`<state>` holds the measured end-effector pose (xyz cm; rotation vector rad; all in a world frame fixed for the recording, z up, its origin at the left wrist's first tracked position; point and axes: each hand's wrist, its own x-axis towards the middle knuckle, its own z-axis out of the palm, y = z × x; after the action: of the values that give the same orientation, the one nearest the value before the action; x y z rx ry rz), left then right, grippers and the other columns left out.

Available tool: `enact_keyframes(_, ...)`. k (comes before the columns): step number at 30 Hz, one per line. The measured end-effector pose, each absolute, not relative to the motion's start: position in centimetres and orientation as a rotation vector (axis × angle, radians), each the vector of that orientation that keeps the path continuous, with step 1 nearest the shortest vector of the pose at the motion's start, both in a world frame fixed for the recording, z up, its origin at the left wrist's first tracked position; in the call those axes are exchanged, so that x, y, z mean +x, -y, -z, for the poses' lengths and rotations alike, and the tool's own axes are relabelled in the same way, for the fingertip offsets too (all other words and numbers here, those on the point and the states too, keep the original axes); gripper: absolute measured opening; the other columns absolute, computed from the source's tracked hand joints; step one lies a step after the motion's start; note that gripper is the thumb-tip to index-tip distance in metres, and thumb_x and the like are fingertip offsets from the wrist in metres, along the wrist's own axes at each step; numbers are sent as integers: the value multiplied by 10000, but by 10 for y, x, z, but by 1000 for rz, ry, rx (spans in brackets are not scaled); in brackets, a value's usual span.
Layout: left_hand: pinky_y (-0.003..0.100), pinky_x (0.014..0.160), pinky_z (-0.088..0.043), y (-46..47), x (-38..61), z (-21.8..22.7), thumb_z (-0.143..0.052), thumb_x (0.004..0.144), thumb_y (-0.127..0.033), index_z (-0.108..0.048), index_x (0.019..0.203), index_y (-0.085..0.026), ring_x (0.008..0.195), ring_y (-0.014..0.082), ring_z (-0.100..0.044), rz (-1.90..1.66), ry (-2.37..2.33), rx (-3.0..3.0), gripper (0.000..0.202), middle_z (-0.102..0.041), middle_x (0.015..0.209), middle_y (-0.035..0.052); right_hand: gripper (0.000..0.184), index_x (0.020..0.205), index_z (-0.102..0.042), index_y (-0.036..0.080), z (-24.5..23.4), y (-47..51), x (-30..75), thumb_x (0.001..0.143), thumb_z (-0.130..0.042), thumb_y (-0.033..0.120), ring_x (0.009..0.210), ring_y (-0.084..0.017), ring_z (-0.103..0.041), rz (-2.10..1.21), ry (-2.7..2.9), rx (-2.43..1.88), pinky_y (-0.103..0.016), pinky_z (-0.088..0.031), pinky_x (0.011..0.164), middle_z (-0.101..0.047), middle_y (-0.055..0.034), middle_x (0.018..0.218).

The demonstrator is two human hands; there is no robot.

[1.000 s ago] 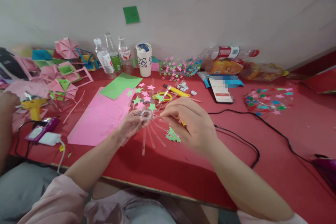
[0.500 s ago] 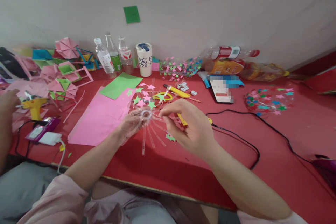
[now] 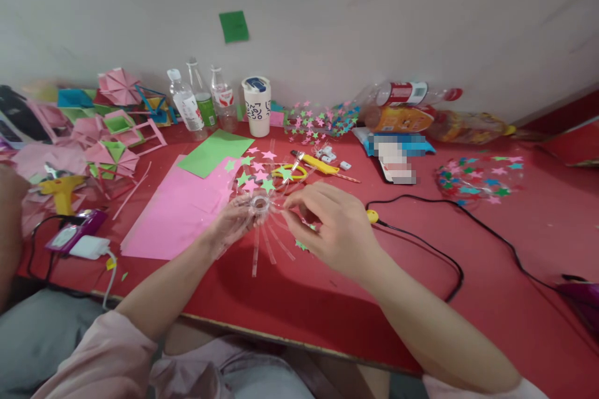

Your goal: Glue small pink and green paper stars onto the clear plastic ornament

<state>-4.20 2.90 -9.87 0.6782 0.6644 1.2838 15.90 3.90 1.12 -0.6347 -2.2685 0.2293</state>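
My left hand [image 3: 236, 218] is closed around the neck of a clear plastic bottle top [image 3: 260, 202] cut into thin strips that fan outward. Pink and green paper stars [image 3: 255, 169] show on the strips at the far side; several strips toward me look bare. To the right of the neck, my right hand [image 3: 334, 221] has thumb and forefinger pinched together on one of the clear strips. A few green stars [image 3: 302, 244] show below its fingers. Yellow-handled scissors [image 3: 299, 173] and a yellow utility knife [image 3: 318, 164] lie just beyond.
Pink paper [image 3: 163, 218] and a green sheet [image 3: 218, 153] lie left. Farther left are a yellow glue gun [image 3: 63, 190], a power strip [image 3: 77, 230] and another person's hand [image 3: 9, 199]. Bottles, a cup [image 3: 257, 106] and a phone [image 3: 397, 165] line the back; a black cord [image 3: 435, 249] runs right.
My right hand has shifted slightly left and its fingers have curled more, still by the strip. The other person's hand has drawn back left from the glue gun. My left hand stays put.
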Motion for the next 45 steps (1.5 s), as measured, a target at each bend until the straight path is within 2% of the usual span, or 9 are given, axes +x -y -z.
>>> enact_keyframes(4, 178, 499, -445, -29, -42, 98, -720, 582, -124, -675, 903, -112, 548, 72, -568, -1280, -659, 676, 324, -661, 748, 27, 127, 747, -587, 178, -11, -38, 159, 859, -527, 174, 574, -87, -475, -263, 2249, -669, -225, -379, 570, -555, 21, 623)
enact_keyframes(8, 165, 505, -465, -28, -42, 96, -739, 595, -126, -642, 1010, -144, 574, 74, -596, -1292, -645, 665, 427, -664, 793, 12, 111, 770, -597, 181, -11, -38, 159, 860, -532, 179, 580, -88, -482, -280, 2260, -660, -228, -391, 590, -577, 20, 637)
enact_keyframes(12, 160, 528, -497, -28, -43, 96, -759, 609, -121, -607, 1019, -183, 579, 74, -615, -1324, -617, 617, 441, -646, 761, -23, 117, 766, -602, 175, -9, -36, 157, 867, -544, 188, 589, -89, -493, -242, 2267, -650, -231, -392, 598, -589, 15, 643)
enact_keyframes(16, 154, 533, -510, -29, -42, 98, -755, 601, -108, -590, 923, -173, 591, 78, -633, -1330, -653, 581, 368, -662, 780, -17, 116, 767, -602, 160, -7, -34, 156, 870, -552, 177, 591, -89, -495, -200, 2263, -604, -229, -395, 598, -588, 12, 643)
enact_keyframes(21, 132, 460, -467, -31, -41, 99, -768, 566, -97, -586, 816, -150, 535, 76, -617, -1337, -682, 566, 314, -650, 682, -26, 137, 756, -593, 165, -5, -32, 153, 882, -543, 183, 580, -95, -487, -119, 2271, -573, -237, -389, 586, -597, 10, 633)
enact_keyframes(27, 176, 547, -519, -29, -43, 101, -813, 560, -168, -627, 812, -140, 597, 101, -652, -1327, -680, 546, 315, -701, 775, 10, 123, 864, -622, 171, -23, -22, 162, 898, -539, 255, 677, -129, -585, -185, 2299, -598, -267, -457, 658, -658, -12, 713)
enact_keyframes(33, 159, 471, -478, -29, -44, 103, -818, 550, -162, -576, 642, -154, 493, 65, -587, -1338, -662, 524, 259, -691, 723, -4, 112, 805, -610, 252, -47, -33, 189, 881, -557, 189, 592, -116, -576, -238, 2078, -752, -265, -468, 596, -641, 25, 679)
enact_keyframes(40, 151, 457, -482, -30, -43, 98, -750, 656, -156, -632, 765, -129, 503, 69, -576, -1302, -689, 543, 163, -661, 691, 14, 124, 945, -645, 241, -35, -68, 189, 869, -561, 190, 924, -178, -638, -398, 2192, -677, -345, -498, 828, -699, -20, 970)
enact_keyframes(45, 125, 449, -480, -31, -43, 98, -728, 687, -176, -648, 854, -124, 516, 65, -586, -1301, -707, 552, 193, -679, 742, 27, 124, 931, -639, 226, -28, -71, 183, 873, -548, 163, 875, -153, -615, -446, 2244, -628, -313, -482, 789, -697, -11, 914)
